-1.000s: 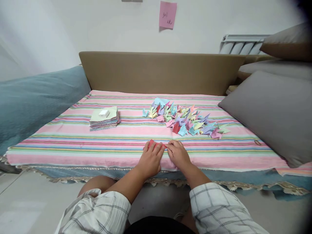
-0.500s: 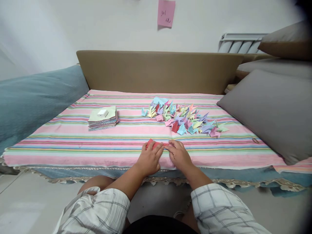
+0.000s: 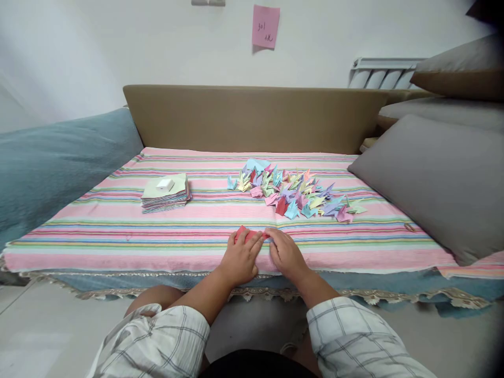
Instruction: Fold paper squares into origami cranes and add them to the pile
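A folded piece of red paper [image 3: 251, 234] lies on the striped cloth near the front edge of the seat. My left hand [image 3: 241, 257] holds it down from above, with the fingers slightly apart across it. At the paper's narrow right end, my right hand [image 3: 286, 253] has its thumb and index finger closed on the tip. The fingers cover much of the paper, so its exact folds are hidden. Beyond my hands lies a spread of folded paper cranes [image 3: 290, 195] in several colours. A stack of square paper sheets [image 3: 165, 201] sits to the left.
A small white box [image 3: 165, 185] rests on the stack. The striped cloth [image 3: 102, 231] covers the seat. A brown backrest [image 3: 252, 118] stands behind, with a blue armrest [image 3: 66, 163] at left and grey cushions [image 3: 437, 178] at right. A small ring-like item [image 3: 410, 227] lies near the cushions.
My right hand has shifted slightly left, its fingers drawing closer to my left fingertips at the paper's narrow end. My left hand stays on the paper. The camera view has tilted up slightly.
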Demonstrator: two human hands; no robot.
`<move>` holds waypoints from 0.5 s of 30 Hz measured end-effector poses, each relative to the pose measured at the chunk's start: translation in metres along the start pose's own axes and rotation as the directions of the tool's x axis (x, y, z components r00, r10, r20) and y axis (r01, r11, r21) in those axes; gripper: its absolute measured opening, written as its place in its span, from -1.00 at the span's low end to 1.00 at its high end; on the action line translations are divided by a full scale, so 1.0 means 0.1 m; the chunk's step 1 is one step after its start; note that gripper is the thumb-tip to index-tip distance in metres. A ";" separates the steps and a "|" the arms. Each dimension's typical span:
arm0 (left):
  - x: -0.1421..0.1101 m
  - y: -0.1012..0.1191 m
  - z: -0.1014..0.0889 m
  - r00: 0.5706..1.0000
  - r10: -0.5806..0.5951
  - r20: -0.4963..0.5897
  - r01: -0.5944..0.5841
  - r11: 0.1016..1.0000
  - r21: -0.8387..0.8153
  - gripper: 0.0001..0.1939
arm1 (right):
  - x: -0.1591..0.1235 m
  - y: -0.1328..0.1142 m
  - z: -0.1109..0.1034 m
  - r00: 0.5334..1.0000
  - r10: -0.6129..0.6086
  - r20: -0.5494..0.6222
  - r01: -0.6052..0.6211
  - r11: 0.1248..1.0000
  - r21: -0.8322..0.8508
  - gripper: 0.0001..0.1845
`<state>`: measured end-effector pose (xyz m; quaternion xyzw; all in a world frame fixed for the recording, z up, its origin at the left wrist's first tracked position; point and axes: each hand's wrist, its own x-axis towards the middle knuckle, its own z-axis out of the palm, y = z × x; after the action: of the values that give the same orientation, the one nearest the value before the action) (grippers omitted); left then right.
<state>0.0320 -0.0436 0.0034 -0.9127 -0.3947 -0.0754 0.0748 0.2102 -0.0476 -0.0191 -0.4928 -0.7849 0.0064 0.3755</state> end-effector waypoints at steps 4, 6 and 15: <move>-0.01 -0.01 0.03 1.000 -0.007 -0.022 0.007 1.000 -0.029 -0.22 | -0.01 -0.05 0.08 0.998 0.049 0.047 -0.050 0.998 0.028 -0.43; -0.01 -0.01 0.05 1.000 -0.009 -0.029 0.008 0.999 -0.033 -0.24 | 0.00 -0.06 0.10 0.995 0.082 0.065 -0.084 0.996 0.028 -0.40; -0.05 -0.04 0.07 1.000 -0.004 -0.026 0.003 1.000 -0.025 -0.24 | 0.03 -0.13 0.07 0.987 0.107 0.120 -0.097 0.991 -0.087 -0.48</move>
<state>0.0269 -0.0431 -0.0040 -0.9117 -0.3944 -0.0923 0.0682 0.1953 -0.0488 -0.0175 -0.5459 -0.7801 0.0248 0.3047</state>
